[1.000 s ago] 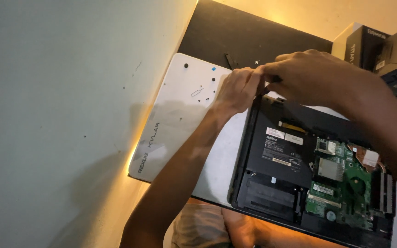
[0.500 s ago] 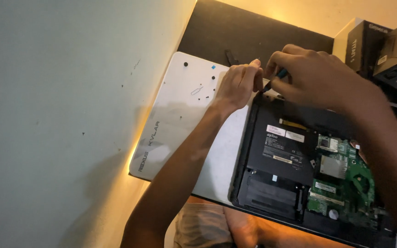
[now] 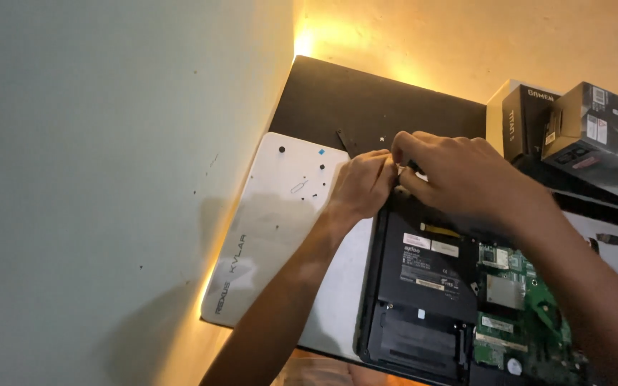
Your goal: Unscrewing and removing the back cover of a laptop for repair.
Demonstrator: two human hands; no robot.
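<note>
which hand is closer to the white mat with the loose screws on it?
Left. The left hand lies over the edge of the white mat. The right hand is farther off, over the opened laptop corner, meeting the left at the fingertips.

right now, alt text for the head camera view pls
Two bare hands, left hand and right hand, meet at the top edge of an opened black laptop, its green circuit board exposed. It lies on a white mat beside a pale wall.
</note>
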